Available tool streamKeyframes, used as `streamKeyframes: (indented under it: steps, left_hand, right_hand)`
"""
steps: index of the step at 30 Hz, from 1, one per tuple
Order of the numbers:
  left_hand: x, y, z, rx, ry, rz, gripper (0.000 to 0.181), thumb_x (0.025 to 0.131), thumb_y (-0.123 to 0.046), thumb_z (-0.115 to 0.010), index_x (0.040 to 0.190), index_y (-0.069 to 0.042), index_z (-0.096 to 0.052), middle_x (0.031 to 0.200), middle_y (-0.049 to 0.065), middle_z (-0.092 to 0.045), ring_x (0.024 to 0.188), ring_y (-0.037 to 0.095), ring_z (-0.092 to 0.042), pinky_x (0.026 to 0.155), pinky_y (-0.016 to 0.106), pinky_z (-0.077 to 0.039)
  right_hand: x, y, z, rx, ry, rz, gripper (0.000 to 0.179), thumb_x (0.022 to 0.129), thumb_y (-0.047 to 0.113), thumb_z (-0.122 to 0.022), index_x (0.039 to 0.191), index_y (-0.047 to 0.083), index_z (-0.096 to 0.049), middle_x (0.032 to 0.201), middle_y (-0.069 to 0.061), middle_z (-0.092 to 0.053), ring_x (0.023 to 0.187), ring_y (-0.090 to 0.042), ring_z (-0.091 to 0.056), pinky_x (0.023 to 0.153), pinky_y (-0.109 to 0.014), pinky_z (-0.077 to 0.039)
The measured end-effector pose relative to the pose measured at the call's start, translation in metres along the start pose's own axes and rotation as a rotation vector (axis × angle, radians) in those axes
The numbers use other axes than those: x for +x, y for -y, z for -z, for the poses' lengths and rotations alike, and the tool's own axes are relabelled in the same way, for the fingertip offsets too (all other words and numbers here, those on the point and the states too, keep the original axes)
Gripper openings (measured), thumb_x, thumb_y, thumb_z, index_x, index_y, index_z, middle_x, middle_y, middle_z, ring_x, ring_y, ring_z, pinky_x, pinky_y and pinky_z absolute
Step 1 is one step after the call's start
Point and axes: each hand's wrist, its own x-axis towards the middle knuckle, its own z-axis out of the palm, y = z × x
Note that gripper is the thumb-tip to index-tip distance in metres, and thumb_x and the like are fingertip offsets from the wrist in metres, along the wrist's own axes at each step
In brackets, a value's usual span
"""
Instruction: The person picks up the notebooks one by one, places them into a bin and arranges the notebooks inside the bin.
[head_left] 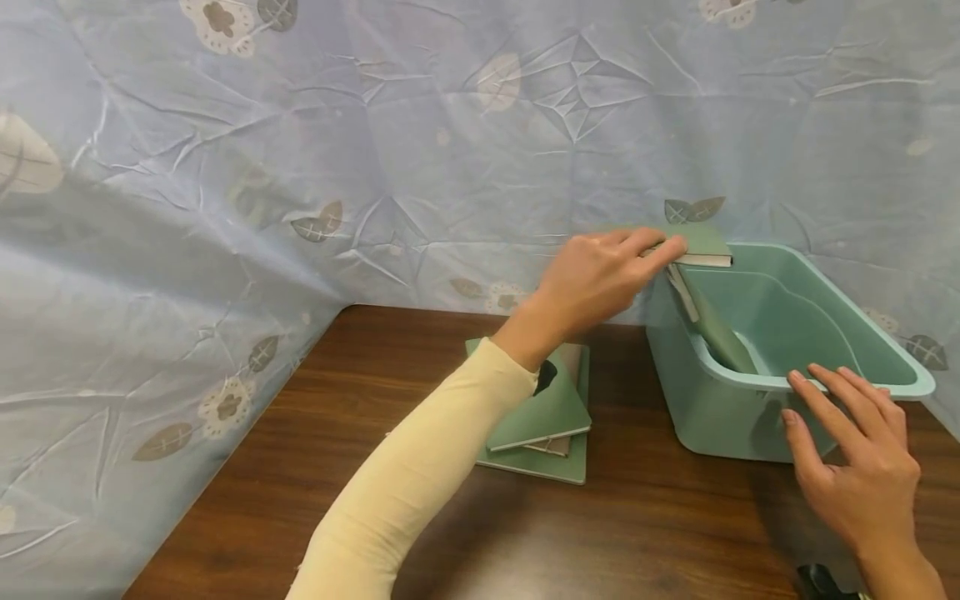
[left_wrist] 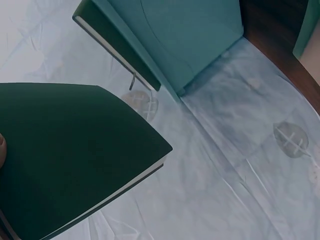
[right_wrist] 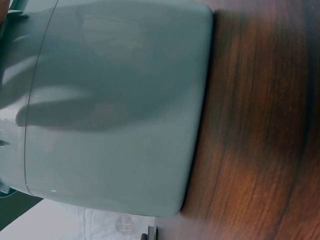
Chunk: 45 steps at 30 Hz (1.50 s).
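The fingers of the left hand [head_left: 592, 279] are closed in a pinch on a green notebook [head_left: 701, 242], which is held at the far left corner of a pale green bin [head_left: 738, 417]; whether the rim is touched by it cannot be told. In the left wrist view, its cover is seen broad and flat, with the pale page edges exposed along one side and a fingertip pressed at the opposite edge.

Inside the bin, a second notebook [head_left: 717, 329] is leaned at a slant against the left wall, its upper end raised above the rim. The bin's inner floor is partly hidden by the near wall.

The fingers of the right hand [head_left: 858, 462] are extended and slightly spread, with the tips rested at the near rim of the bin; nothing is gripped by them.

On the brown wooden surface [head_left: 300, 467], to the left of the bin and apart from it, a stack of notebooks [head_left: 536, 425] is set, partly covered by the cream sleeve [head_left: 420, 467]. Green covers are seen at its top and bottom, with a brownish one between them.
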Motion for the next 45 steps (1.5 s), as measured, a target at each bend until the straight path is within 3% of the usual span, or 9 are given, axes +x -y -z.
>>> streamKeyframes:
  steps: [11, 21, 31, 45]
  left_hand:
    - [0.015, -0.013, -0.002, -0.017, 0.047, -0.039, 0.048, 0.107, -0.008, -0.018, 0.127, -0.024, -0.058, 0.117, -0.007, -0.067, 0.096, 0.011, -0.071, 0.067, 0.028, -0.059]
    - [0.02, -0.023, -0.009, -0.023, 0.052, -0.072, 0.052, 0.104, -0.003, -0.015, 0.129, -0.023, -0.056, 0.12, -0.006, -0.065, 0.097, 0.011, -0.07, 0.066, 0.028, -0.058]
    - [0.023, -0.027, -0.014, -0.042, 0.019, -0.089, 0.052, 0.104, -0.003, -0.013, 0.124, -0.024, -0.057, 0.117, -0.007, -0.065, 0.097, 0.011, -0.07, 0.068, 0.027, -0.058]
    - [0.01, -0.013, -0.025, -0.1, 0.195, -0.146, 0.045, 0.104, -0.008, -0.041, 0.134, -0.038, -0.056, 0.128, -0.014, -0.063, 0.119, 0.009, -0.061, 0.094, 0.027, -0.053]
  right_hand:
    - [-0.001, -0.001, 0.0, -0.003, 0.003, 0.002, 0.044, 0.096, 0.041, -0.06, 0.117, 0.005, -0.073, 0.123, -0.02, -0.068, 0.128, -0.037, -0.055, 0.116, -0.042, -0.036]
    - [-0.001, -0.002, 0.0, -0.004, 0.018, 0.011, 0.044, 0.097, 0.04, -0.059, 0.118, 0.005, -0.072, 0.124, -0.02, -0.067, 0.128, -0.037, -0.055, 0.117, -0.041, -0.034]
    - [0.0, -0.003, 0.001, 0.009, 0.005, 0.01, 0.043, 0.097, 0.039, -0.059, 0.118, 0.004, -0.072, 0.123, -0.021, -0.067, 0.128, -0.037, -0.055, 0.117, -0.043, -0.035]
    - [0.0, -0.005, 0.002, 0.012, 0.019, -0.011, 0.041, 0.096, 0.037, -0.058, 0.118, 0.006, -0.072, 0.125, -0.019, -0.068, 0.13, -0.034, -0.055, 0.118, -0.041, -0.033]
